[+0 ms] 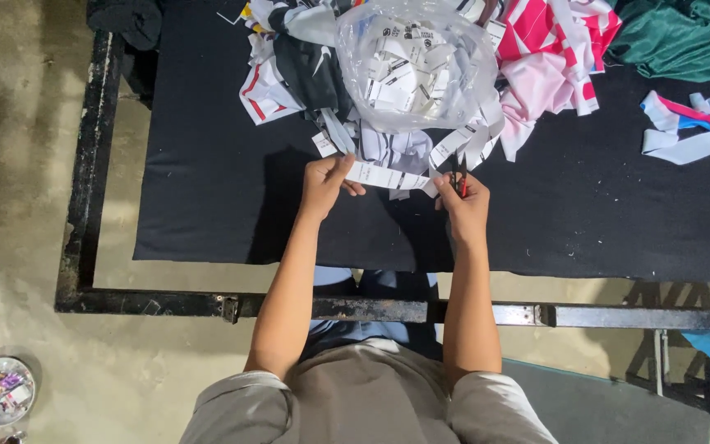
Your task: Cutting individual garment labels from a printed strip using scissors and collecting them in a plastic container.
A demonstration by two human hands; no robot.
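Note:
My left hand [325,184] pinches one end of a white strip of printed labels [388,176] stretched over the black table [207,173]. My right hand [463,207] holds the strip's other end together with small red-handled snips [459,179]. The strip runs up to a clear plastic bag [412,66] holding several cut white labels, just beyond both hands.
A heap of white, black, pink and red fabric pieces [536,57] lies behind the bag. Green cloth [684,37] and white-blue-red scraps [692,127] sit at the right. A black metal frame [92,164] surrounds the table. A round dish [0,389] rests on the floor.

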